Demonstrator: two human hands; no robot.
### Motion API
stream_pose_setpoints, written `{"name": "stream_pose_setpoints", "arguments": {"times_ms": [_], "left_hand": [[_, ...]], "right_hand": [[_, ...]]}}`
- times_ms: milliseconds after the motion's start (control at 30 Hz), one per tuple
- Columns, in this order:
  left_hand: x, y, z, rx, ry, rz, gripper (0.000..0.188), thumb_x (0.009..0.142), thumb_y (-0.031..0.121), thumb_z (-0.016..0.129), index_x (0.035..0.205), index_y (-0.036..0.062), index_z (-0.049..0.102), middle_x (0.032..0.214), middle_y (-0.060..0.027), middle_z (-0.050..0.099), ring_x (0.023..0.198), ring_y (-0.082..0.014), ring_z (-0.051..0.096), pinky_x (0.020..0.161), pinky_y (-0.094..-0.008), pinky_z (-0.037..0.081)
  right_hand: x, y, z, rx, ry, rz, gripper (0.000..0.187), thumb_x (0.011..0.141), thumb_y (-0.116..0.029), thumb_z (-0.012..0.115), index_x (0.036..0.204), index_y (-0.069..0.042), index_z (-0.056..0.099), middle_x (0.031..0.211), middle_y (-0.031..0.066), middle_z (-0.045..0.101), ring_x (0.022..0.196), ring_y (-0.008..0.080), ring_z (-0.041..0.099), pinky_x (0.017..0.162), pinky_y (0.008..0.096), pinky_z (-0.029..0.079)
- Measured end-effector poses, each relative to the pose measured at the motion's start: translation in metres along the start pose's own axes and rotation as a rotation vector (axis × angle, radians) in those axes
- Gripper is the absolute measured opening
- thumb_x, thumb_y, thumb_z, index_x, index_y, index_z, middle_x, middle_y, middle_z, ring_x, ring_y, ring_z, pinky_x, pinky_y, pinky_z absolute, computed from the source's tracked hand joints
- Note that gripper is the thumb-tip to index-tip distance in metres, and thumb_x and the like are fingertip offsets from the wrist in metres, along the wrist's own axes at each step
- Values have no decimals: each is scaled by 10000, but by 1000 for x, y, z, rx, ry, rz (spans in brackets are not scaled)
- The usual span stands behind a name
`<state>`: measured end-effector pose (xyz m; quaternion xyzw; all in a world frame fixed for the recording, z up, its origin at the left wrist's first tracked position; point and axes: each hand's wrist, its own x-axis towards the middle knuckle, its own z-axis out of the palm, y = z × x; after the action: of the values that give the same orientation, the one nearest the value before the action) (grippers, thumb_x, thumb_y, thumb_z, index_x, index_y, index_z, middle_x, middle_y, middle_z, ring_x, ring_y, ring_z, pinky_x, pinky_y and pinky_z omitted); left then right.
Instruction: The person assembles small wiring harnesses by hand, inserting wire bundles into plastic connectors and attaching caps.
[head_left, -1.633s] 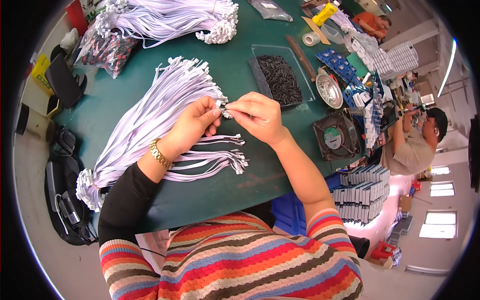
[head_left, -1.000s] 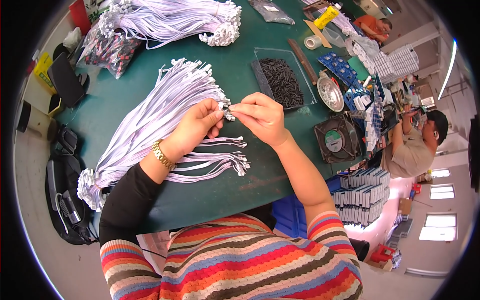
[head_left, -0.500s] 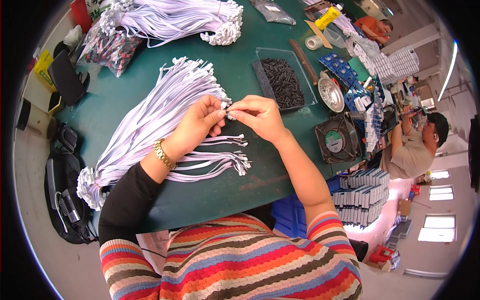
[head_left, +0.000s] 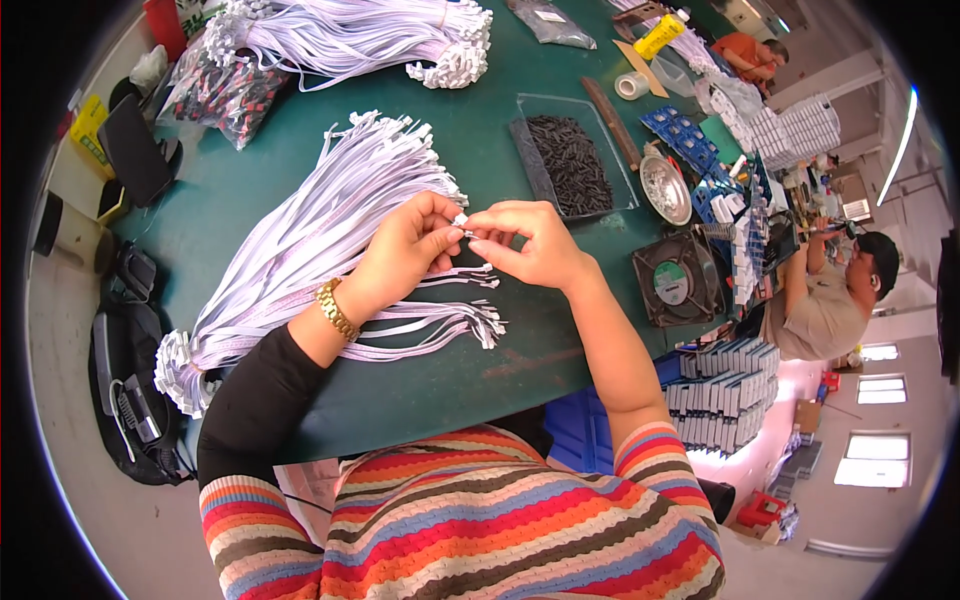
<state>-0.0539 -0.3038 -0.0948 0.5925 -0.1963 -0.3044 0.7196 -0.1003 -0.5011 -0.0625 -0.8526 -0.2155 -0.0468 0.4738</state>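
My left hand (head_left: 408, 248) pinches the end of a white ribbon cable, where a small white connector (head_left: 460, 220) pokes up between thumb and forefinger. Right up against it, my right hand (head_left: 535, 245) has its thumb and forefinger closed around the same end; what they grip is too small to make out. Under and beyond my left hand lies a large bundle of white ribbon cables (head_left: 300, 235). Several separate ribbon cables (head_left: 440, 318) with dark-tipped ends lie nearer my body.
Right of my hands are a clear bin (head_left: 545, 185) of small black tubular pieces, a metal dish (head_left: 665, 190) and a black fan (head_left: 675, 280). Another cable bundle (head_left: 350, 40) and a bag of red-and-black parts (head_left: 225, 100) lie at the back. A co-worker (head_left: 835, 300) sits at right.
Both hands have shifted slightly right. The white connector now shows more plainly between my fingers, and my right thumb and forefinger have parted a little.
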Motion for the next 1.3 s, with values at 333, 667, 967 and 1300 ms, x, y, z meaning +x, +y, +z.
{"name": "stream_pose_setpoints", "arguments": {"times_ms": [333, 667, 967, 1300], "left_hand": [[1, 7, 1, 39, 5, -49, 149, 940, 96, 575, 1050, 17, 514, 828, -19, 586, 661, -59, 551, 593, -193, 477], [1, 18, 0, 307, -11, -1, 160, 906, 155, 645, 945, 3, 612, 774, 19, 595, 671, -41, 521, 606, -197, 449], [-7, 26, 4, 468, 58, 147, 140, 857, 123, 655, 863, -16, 674, 618, -51, 593, 551, -89, 518, 523, -275, 427], [-15, 52, 21, 764, 115, 370, 129, 805, 58, 616, 896, -1, 685, 738, -177, 641, 629, -327, 614, 583, -365, 473]], "right_hand": [[1, 10, 13, -228, 204, -171, 73, 785, -78, 709, 848, -46, 694, 696, 85, 623, 584, 227, 592, 527, 309, 460], [1, 0, 11, -119, 245, -66, 87, 842, -86, 646, 791, -16, 634, 666, 95, 570, 574, 212, 563, 527, 309, 432], [0, -7, 15, -73, 217, -14, 112, 845, -59, 652, 760, 8, 626, 667, 61, 594, 562, 114, 547, 494, 263, 410], [-4, -5, 5, 53, 373, -123, 143, 812, -2, 642, 683, 10, 581, 589, 15, 513, 493, 36, 410, 440, 223, 297]]}}
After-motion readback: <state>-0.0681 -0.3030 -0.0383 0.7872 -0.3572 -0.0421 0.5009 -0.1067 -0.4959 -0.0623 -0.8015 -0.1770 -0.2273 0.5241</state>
